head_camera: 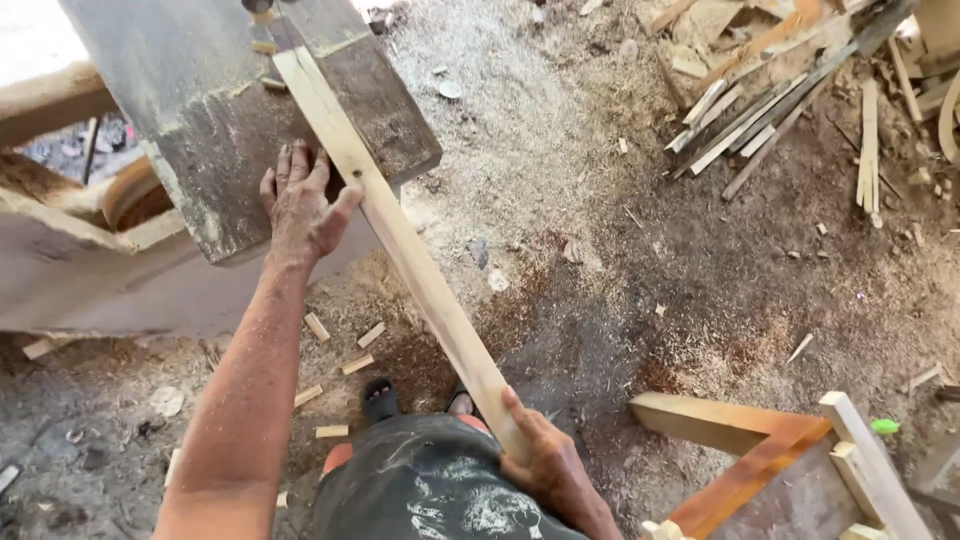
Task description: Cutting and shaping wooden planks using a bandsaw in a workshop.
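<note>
1. The dark work table [200, 150] is the biggest thing here; a long pale strip of wood [400, 240] lies slanted across its top and juts far past the near edge toward the person; so much of it hangs free that it could tip or swing if the pressure at the table eased.
2. The strip itself is thin; pushed from its near end alone it might bow or skid sideways off its line.
3. The left hand [300, 205] lies flat on the table with fingers spread, thumb pressed against the strip's side; should the strip jump, that thumb sits right in its way; splinters are a fair risk on bare skin.
4. The right hand [545, 465] is closed around the strip's near end, fingers wrapped tight; a slip there would likely drive the end toward the person's lap.
5. Sawdust [560, 150] covers the floor, and small offcuts [340, 350] lie near the sandalled foot [380, 400]; footing looks loose, so a stumble could jerk the strip.
</note>
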